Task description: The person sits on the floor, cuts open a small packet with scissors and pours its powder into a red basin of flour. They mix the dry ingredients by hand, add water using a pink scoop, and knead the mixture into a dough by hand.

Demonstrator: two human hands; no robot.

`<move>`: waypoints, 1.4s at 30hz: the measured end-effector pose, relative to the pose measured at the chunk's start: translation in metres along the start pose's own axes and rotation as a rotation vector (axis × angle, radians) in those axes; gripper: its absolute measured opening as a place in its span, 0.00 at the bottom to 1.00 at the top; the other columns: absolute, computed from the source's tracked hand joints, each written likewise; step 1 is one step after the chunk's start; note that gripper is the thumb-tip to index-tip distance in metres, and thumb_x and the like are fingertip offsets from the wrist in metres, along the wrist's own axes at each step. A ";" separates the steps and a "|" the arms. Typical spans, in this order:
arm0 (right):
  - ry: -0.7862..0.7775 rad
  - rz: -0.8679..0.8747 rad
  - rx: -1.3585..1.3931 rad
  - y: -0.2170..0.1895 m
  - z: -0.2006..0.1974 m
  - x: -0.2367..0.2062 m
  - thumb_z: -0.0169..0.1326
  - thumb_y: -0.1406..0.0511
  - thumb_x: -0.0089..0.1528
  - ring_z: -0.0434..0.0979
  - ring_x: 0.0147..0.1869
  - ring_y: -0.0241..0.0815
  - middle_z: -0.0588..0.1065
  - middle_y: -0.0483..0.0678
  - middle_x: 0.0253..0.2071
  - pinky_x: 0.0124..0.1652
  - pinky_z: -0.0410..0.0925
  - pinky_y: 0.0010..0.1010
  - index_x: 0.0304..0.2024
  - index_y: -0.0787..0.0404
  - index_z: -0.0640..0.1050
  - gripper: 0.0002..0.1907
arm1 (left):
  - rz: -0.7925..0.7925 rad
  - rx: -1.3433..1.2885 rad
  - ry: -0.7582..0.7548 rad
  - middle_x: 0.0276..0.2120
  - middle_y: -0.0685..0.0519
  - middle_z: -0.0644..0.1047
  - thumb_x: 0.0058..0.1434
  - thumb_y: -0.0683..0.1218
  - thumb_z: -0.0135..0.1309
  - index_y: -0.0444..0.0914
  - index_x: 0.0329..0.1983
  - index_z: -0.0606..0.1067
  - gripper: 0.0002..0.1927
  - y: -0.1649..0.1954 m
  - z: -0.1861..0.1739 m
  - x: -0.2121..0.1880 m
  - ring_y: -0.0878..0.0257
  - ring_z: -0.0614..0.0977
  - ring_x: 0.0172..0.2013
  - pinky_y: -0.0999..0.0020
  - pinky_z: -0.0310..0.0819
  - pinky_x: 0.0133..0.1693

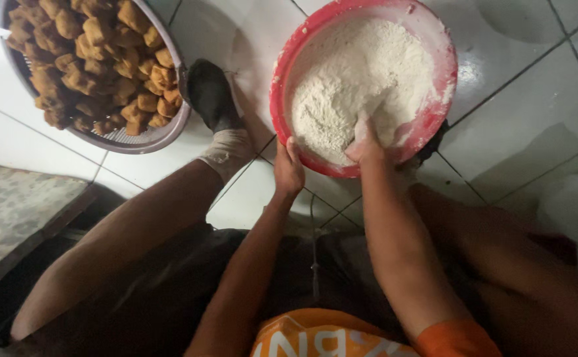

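Gripping red basin (282,106) near rim, left hand (288,170) fingers closed; right hand (366,142) fingers buried in flour (361,73), grasp unclear.

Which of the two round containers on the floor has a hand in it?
The red bowl of white flour: the right hand digs into it and the left hand grips its rim. The pale strainer basket of fried pieces sits untouched.

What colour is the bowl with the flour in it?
The bowl is red, dusted with white flour; the head view shows it.
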State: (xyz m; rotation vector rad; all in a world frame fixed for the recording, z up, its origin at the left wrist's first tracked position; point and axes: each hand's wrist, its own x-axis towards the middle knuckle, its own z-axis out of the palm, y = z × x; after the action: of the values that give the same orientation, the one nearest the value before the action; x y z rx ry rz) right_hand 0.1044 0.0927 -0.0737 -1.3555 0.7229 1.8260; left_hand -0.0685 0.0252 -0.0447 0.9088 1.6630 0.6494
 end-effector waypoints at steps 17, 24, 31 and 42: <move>0.116 -0.729 -2.064 0.017 0.051 -0.011 0.49 0.70 0.59 0.60 0.73 0.65 0.67 0.64 0.66 0.65 0.61 0.55 0.59 0.63 0.72 0.24 | -0.178 0.118 -0.072 0.41 0.39 0.79 0.75 0.58 0.34 0.38 0.65 0.63 0.25 -0.001 0.001 0.006 0.47 0.81 0.40 0.53 0.73 0.46; 0.231 -0.716 -2.177 -0.046 0.019 -0.019 0.41 0.66 0.67 0.62 0.71 0.62 0.65 0.62 0.67 0.60 0.62 0.56 0.60 0.60 0.73 0.20 | -0.135 0.178 -0.106 0.46 0.37 0.78 0.76 0.58 0.33 0.38 0.65 0.62 0.24 -0.010 -0.005 0.007 0.41 0.81 0.46 0.52 0.73 0.49; 0.517 -0.913 -2.083 -0.018 0.001 -0.011 0.56 0.68 0.59 0.73 0.59 0.64 0.74 0.65 0.50 0.59 0.67 0.49 0.47 0.65 0.77 0.14 | -0.112 0.128 -0.117 0.46 0.34 0.78 0.76 0.58 0.33 0.36 0.64 0.61 0.25 -0.001 -0.008 0.019 0.36 0.79 0.48 0.48 0.71 0.48; 0.430 -1.532 -1.653 -0.094 0.033 -0.012 0.64 0.57 0.64 0.73 0.58 0.65 0.73 0.69 0.55 0.55 0.66 0.50 0.57 0.73 0.74 0.29 | -0.149 0.229 -0.102 0.39 0.31 0.79 0.75 0.60 0.32 0.35 0.60 0.61 0.25 -0.004 -0.007 0.016 0.31 0.80 0.42 0.42 0.72 0.43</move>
State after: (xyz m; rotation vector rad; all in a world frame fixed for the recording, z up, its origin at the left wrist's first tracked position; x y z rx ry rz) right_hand 0.1657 0.1694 -0.0542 -2.1139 -1.7149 0.4567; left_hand -0.0783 0.0369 -0.0545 0.9524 1.7173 0.3105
